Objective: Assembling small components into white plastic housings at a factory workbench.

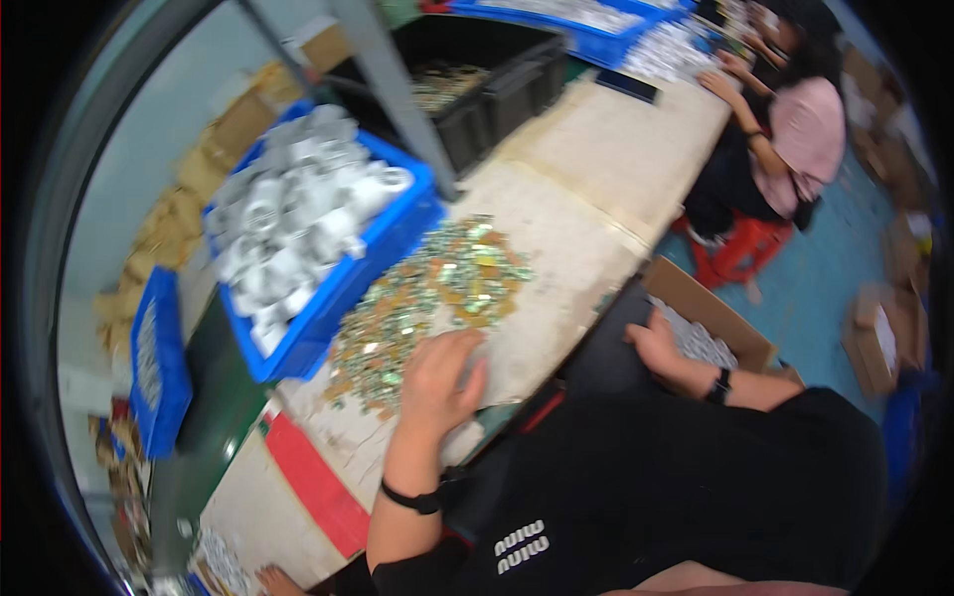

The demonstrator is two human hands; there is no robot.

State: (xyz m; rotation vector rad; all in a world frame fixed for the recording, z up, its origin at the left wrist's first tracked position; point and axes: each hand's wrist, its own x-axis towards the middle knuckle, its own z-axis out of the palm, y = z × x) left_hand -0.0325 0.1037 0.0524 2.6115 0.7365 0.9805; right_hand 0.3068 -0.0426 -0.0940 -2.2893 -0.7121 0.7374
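Observation:
On the table, a loose pile of small green and yellow circuit-board pieces [447, 283] is spread out. My left hand [435, 382] rests at the pile's near edge, its fingers curled and thumb bent inward. Blur hides what it holds, if anything; a pale patch shows by the fingertips. Past the table's near edge, on the right, my right hand [656, 343] hangs beside an open cardboard box [720, 313] containing many small grey-white parts [696, 336]. Its fingers look loosely apart, and I see nothing in them.
A blue crate [333, 328] heaped with white plastic cups [298, 214] stands beyond the pile. Farther back are a grey metal post [402, 89], a black bin [507, 94] and a phone [627, 85]. A co-worker sits on a red stool [740, 248] at far right.

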